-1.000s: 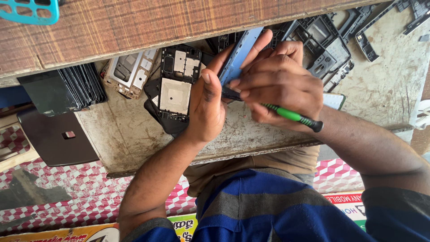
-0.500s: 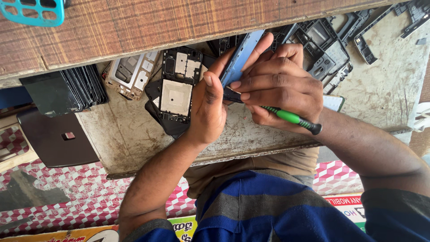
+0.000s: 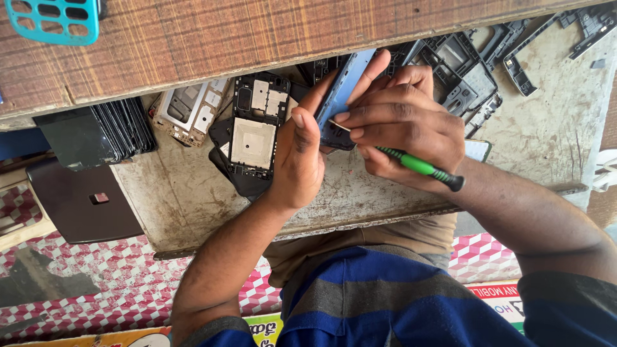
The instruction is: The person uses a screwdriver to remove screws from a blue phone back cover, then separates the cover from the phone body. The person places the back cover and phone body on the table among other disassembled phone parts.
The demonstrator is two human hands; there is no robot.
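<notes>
My left hand (image 3: 299,157) has its grip pinched on the blue phone (image 3: 340,93), holding it on edge above the bench (image 3: 193,199), thumb on the near side and fingers behind. My right hand (image 3: 405,125) has its grip pressed together round the green screwdriver (image 3: 418,166), whose tip meets the phone's lower edge. Just left of my left hand a black frame (image 3: 254,132) lies flat, and beyond it a stack of dark panels (image 3: 96,132).

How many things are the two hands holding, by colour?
Blue: 1, the phone gripped by the left hand and steadied by the right hand.
Green: 1, the screwdriver in the right hand.
Total: 2.
</notes>
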